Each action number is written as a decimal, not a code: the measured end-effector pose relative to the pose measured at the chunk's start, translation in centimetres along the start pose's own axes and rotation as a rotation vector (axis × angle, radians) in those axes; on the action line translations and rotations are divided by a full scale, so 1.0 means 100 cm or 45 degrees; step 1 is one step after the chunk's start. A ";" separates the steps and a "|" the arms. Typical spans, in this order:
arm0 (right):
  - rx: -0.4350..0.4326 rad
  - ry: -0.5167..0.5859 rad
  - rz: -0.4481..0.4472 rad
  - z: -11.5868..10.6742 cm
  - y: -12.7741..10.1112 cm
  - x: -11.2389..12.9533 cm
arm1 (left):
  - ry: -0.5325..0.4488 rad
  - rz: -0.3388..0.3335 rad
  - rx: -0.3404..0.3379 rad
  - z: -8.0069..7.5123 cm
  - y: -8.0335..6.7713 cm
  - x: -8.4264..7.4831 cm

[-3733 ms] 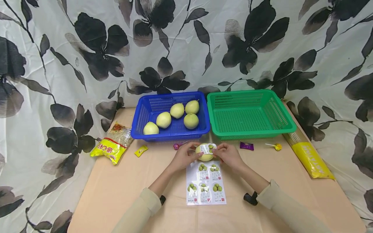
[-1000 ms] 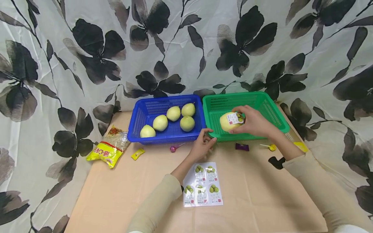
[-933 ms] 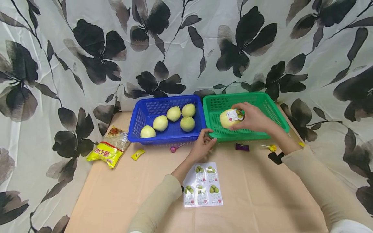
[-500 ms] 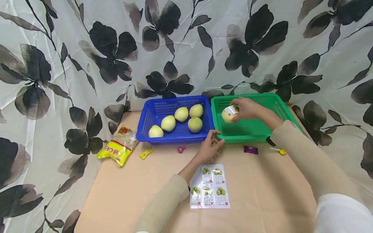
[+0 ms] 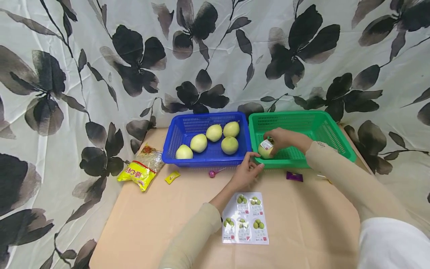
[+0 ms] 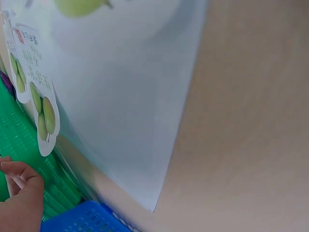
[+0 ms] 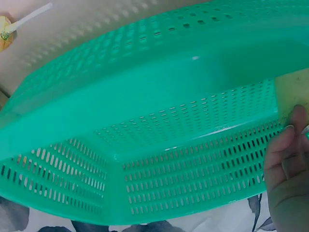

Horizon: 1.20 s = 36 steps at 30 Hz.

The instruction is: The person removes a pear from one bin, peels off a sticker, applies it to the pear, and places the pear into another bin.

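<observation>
Lowered since half a second back, the pear (image 5: 265,150) now sits at the green basket (image 5: 336,134) floor, near its front left corner, with the right hand (image 5: 282,140) curled over its top. The left hand (image 5: 246,172) pinches that basket's front rim. The pear looks firm, smooth, fairly heavy and bruisable; best cupped round its belly. Its label (image 5: 266,144) faces up; the long axis seems roughly upright, though fingers hide the stem.
</observation>
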State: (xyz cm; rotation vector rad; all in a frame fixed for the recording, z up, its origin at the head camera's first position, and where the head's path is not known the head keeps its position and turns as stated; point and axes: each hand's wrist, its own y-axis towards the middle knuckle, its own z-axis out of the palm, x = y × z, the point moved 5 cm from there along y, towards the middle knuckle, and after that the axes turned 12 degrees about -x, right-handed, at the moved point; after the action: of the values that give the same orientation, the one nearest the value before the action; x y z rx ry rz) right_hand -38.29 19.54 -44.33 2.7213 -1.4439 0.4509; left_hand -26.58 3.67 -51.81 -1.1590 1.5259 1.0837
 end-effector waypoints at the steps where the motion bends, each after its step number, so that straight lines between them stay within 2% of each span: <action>1: 0.004 -0.005 0.000 0.001 0.000 0.001 | 0.000 0.001 0.000 0.000 0.000 0.000; 12: 0.125 -0.079 -0.026 0.009 0.002 0.007 | 0.004 0.020 0.014 0.002 -0.003 0.000; 20: 0.145 -0.132 -0.060 0.011 0.001 0.013 | 0.007 0.037 0.007 0.000 -0.002 0.004; 29: 0.268 -0.153 -0.093 0.015 -0.004 0.025 | 0.013 0.070 0.009 -0.003 -0.002 0.005; 36: 0.272 -0.179 -0.117 0.015 -0.004 0.029 | 0.046 0.057 0.004 -0.006 -0.003 0.003</action>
State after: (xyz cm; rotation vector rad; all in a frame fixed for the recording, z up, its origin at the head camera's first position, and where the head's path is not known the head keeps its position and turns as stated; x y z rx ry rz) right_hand -36.05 17.21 -44.97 3.0295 -1.3651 0.4412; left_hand -26.39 3.00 -52.03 -1.1528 1.5879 1.0946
